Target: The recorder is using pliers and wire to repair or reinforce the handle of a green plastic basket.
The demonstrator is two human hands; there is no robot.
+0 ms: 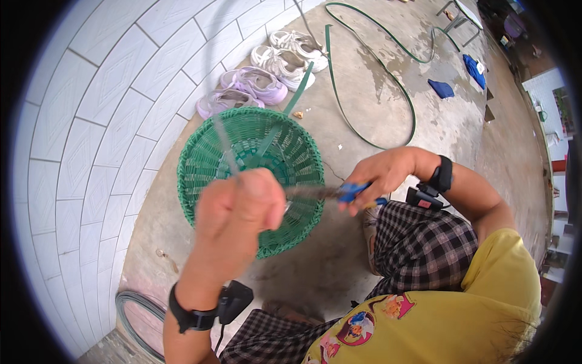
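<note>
A green woven basket (251,124) stands upright on the floor in front of me, its mouth facing up. Over its near side my left hand (242,203) is closed on a grey wire (223,136), which runs up and away, blurred by motion. My right hand (383,175), at the basket's right, grips a pair of pliers with blue handles (353,192). The pliers' blurred metal jaws (310,192) reach over the rim toward my left hand. Whether they touch the wire cannot be made out. A green strap (301,90) sticks up past the far rim.
Lilac shoes (260,85) and white shoes (282,64) stand beyond the basket along the white tiled wall (85,145). A long green strap (412,118) loops over the concrete floor. Coiled grey wire (124,303) lies at lower left. Blue cloth pieces (441,89) lie far right.
</note>
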